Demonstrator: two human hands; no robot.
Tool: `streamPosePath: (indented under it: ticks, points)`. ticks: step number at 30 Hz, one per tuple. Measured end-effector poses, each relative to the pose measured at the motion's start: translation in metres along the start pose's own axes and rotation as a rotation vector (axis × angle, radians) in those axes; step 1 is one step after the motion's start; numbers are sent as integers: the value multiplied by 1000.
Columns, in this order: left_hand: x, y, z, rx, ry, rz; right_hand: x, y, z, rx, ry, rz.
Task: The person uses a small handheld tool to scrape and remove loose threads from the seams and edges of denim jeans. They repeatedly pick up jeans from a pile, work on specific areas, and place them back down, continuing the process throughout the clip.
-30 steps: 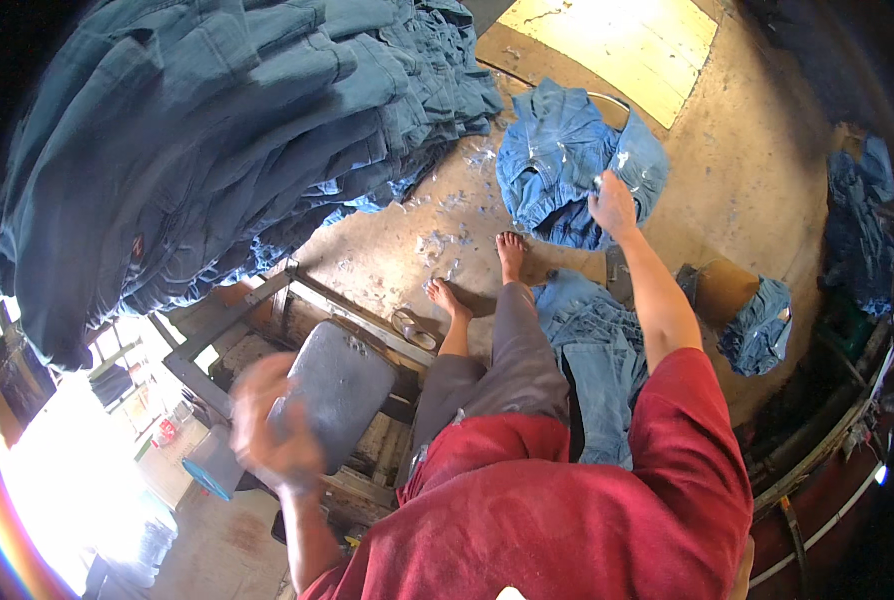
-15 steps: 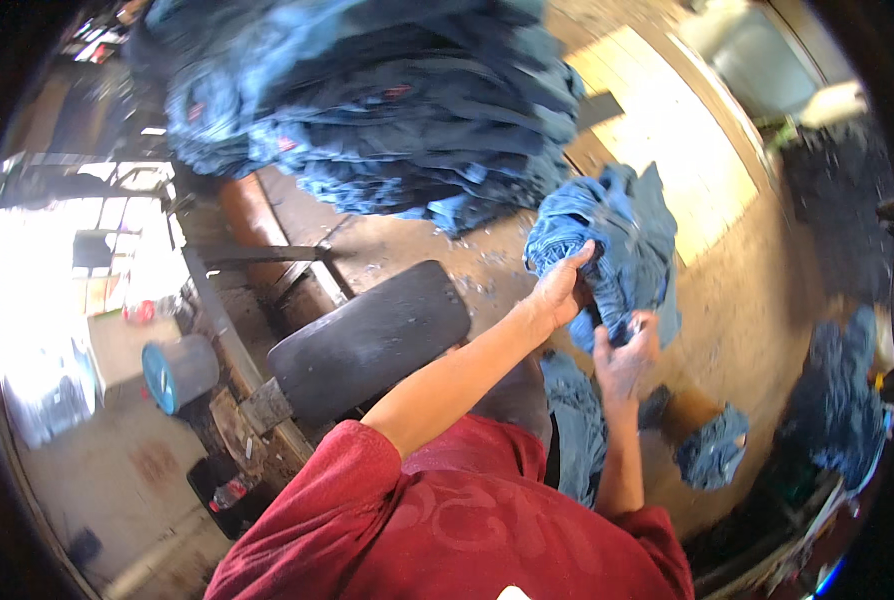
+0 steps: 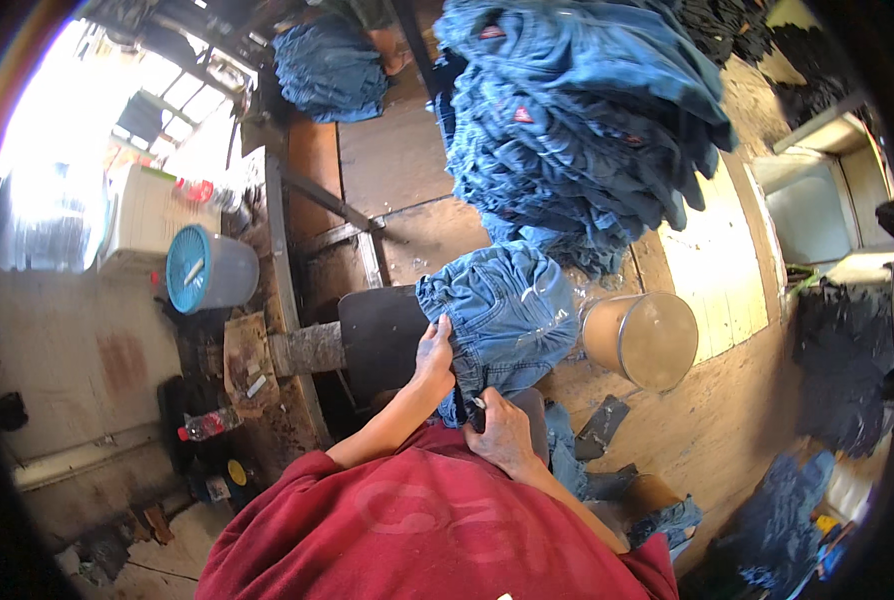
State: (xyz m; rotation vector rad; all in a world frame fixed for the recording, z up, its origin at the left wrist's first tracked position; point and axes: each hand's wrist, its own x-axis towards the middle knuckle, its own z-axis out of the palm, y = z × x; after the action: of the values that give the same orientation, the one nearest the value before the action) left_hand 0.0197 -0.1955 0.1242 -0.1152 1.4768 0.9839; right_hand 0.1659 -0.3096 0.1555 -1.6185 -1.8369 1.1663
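A pair of blue denim pants (image 3: 512, 310) with a gathered, elastic-looking waist is held in front of me. It partly covers the dark padded board (image 3: 377, 335), though I cannot tell whether it rests on it. My left hand (image 3: 435, 355) grips the garment's left edge, thumb on top. Lower down, close to my red shirt, my right hand (image 3: 505, 432) pinches the garment's near edge with the fingers closed. A small pale thing shows at those fingertips, too small to name. White marks or threads lie on the denim.
A tall pile of denim garments (image 3: 577, 130) stands ahead, with a smaller denim pile (image 3: 329, 70) farther left. A brown drum (image 3: 657, 342) is at the right. Leftward are a blue-lidded bucket (image 3: 189, 268) and a plastic bottle (image 3: 210, 424). More denim (image 3: 782, 515) lies lower right.
My view has swung toward the right. Both hands have brought the denim pants from the right to in front of my body, by the padded board, and the bunched garment is more spread out.
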Motion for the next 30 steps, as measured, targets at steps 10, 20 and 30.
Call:
streamPosePath:
  ticks: [10, 20, 30]
  points:
    - [32, 89, -153, -16, 58, 305, 75, -72, 24, 167, -346, -266]
    - [-30, 212, -54, 994, 246, 1383, 134, 121, -476, 230, 851, 90]
    - [-121, 205, 443, 883, -511, 2403, 450, 116, -644, -149, 664, -88]
